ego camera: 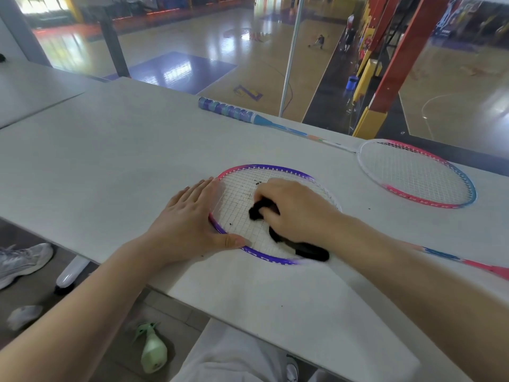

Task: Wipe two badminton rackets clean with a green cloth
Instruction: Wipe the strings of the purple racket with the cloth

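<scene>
- Head view: I have the near racket (275, 216) lying flat on the grey bench (110, 161), its purple-and-pink head close to the front edge and its shaft running off to my right.
- My left hand (190, 216) is spread flat, palm down on the bench, with the fingers along the frame's left side and the thumb across the lower rim, pinning it. I'd keep that pressure steady so the head does not skate while I rub.
- My right hand (297, 210) is closed round the bunched cloth (300, 248), which reads almost black here rather than green; it sits on the strings, with a tail trailing onto the lower right rim.
- Dark specks lie on the strings near the cloth and a few on the bench beside the frame, so I judge the string bed is not yet clean. I'd work in short strokes along the strings, press lightly so they don't shift, and sweep crumbs off the bench, not back into the mesh.
- The rim deserves its own pass, moving the left hand round as I go.
- The second racket (416, 175) lies well apart at the far right of the bench, its blue-wrapped handle pointing left; nothing touches it, so I take it as next.
- A pale green spray bottle (153, 351) stands on the floor below.
</scene>
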Action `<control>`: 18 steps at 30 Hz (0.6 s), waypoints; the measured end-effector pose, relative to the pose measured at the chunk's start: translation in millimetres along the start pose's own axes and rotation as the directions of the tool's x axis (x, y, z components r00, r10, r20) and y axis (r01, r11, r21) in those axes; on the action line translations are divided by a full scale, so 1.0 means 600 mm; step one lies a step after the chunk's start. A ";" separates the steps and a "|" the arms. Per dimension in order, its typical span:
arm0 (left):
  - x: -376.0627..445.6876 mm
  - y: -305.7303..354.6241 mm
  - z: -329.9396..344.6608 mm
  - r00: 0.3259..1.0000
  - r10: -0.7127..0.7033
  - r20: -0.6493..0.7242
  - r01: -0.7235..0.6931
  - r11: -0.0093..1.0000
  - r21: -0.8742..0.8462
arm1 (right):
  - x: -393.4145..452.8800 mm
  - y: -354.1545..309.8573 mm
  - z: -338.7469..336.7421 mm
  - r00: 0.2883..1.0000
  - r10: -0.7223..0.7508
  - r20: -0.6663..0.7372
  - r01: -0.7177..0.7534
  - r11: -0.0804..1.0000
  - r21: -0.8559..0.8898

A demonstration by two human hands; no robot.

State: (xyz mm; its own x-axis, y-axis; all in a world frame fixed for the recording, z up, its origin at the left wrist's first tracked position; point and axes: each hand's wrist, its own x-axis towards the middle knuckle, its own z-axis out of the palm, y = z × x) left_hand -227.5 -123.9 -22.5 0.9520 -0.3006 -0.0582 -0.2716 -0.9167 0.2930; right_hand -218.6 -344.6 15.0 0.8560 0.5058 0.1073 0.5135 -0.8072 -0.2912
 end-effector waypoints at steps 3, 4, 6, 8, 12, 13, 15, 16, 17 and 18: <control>0.000 0.000 0.000 1.000 0.000 0.010 0.000 1.000 0.005 | 0.043 0.040 -0.003 0.992 0.108 -0.071 -0.113 0.991 -0.075; 0.000 0.000 0.000 1.000 -0.002 0.015 0.002 1.000 0.008 | 0.057 0.052 -0.005 0.985 0.145 -0.094 -0.154 0.983 -0.096; 0.000 -0.002 0.000 1.000 -0.007 0.022 0.007 1.000 0.012 | 0.081 0.069 -0.007 0.965 0.221 -0.144 -0.240 0.962 -0.134; 0.001 -0.003 0.001 1.000 -0.009 0.020 0.008 1.000 0.013 | 0.099 0.069 -0.006 0.944 0.276 -0.180 -0.307 0.936 -0.175; 0.000 -0.003 0.001 1.000 -0.009 0.002 0.009 1.000 0.002 | 0.098 0.051 0.004 0.952 0.259 -0.163 -0.286 0.943 -0.169; -0.001 -0.002 0.000 1.000 -0.009 -0.003 0.009 1.000 -0.001 | 0.089 0.046 0.006 0.962 0.235 -0.141 -0.254 0.957 -0.141; -0.003 0.000 -0.001 1.000 -0.011 -0.014 0.011 1.000 -0.006 | 0.065 0.030 0.006 0.983 0.161 -0.084 -0.170 0.977 -0.125; -0.002 0.001 -0.001 1.000 -0.009 -0.023 0.009 1.000 -0.006 | 0.052 0.019 0.005 0.991 0.119 -0.056 -0.125 0.985 -0.119; -0.002 0.002 -0.001 0.999 -0.006 -0.031 0.006 1.000 -0.008 | 0.038 0.007 0.004 0.997 0.073 -0.030 -0.076 0.991 -0.109; -0.002 0.002 0.000 0.999 -0.004 -0.038 0.003 1.000 -0.012 | 0.026 -0.006 0.004 1.000 0.023 -0.006 -0.024 0.995 -0.098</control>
State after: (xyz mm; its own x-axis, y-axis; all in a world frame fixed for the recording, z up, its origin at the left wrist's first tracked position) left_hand -228.7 -124.5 -22.1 0.9577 -0.2868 -0.0226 -0.2666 -0.9144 0.3046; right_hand -207.2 -333.5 15.6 0.8680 0.4850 0.1064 0.4965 -0.8448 -0.1995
